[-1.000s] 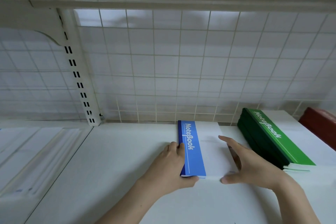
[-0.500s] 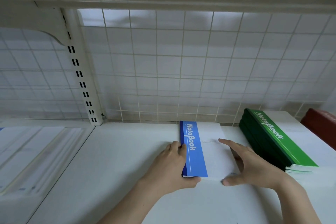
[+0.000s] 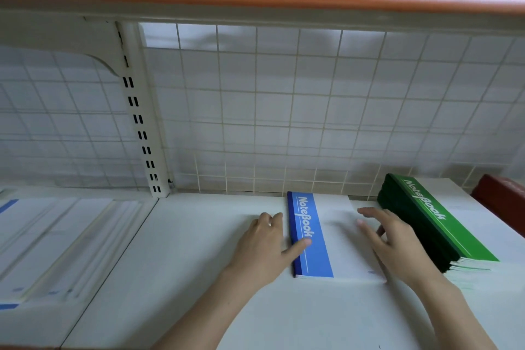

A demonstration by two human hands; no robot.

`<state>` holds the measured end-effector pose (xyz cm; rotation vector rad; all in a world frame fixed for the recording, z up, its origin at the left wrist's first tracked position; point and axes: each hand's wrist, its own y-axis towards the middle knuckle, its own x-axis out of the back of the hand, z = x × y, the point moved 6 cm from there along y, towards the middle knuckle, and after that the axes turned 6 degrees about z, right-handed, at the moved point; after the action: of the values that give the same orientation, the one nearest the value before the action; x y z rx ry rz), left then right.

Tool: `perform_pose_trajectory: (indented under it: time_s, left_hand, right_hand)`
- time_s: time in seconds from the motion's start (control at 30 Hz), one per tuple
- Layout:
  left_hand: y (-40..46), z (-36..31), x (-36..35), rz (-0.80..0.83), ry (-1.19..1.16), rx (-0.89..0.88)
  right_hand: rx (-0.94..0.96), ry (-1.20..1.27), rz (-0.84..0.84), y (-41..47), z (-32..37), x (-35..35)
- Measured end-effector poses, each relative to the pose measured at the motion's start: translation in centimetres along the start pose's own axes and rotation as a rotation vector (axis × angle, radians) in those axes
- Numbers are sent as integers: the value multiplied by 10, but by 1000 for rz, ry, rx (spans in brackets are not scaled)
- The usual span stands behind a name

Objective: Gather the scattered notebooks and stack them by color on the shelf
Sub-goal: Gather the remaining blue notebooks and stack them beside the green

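Blue stack (image 3: 312, 236) lower centre, long axis toward wall; left hand (image 3: 264, 247) thumb touching spine, right hand (image 3: 397, 244) fingers spread, gripping nothing; green stack (image 3: 437, 221) right

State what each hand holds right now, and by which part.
Nothing is held. The left hand only rests its thumb on the blue notebook; the right hand hovers open beside it.

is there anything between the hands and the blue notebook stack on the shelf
Nothing visible. The left hand lies beside the blue notebook stack, its thumb on the blue cover strip. The right hand is on the stack's right side, fingers over the white cover. The green notebook stack sits further right, clear of both.
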<state>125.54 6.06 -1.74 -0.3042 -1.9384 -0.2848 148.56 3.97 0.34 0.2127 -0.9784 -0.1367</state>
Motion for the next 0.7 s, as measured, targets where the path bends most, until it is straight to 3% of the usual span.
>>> perform_pose_trajectory:
  time_s: [0.17, 0.7]
  left_hand:
    - [-2, 23, 25, 16, 103, 7]
    - [-88, 160, 91, -10, 147, 158]
  right_hand:
    - [85, -160, 53, 6, 30, -13]
    - [315, -146, 223, -4, 199, -124]
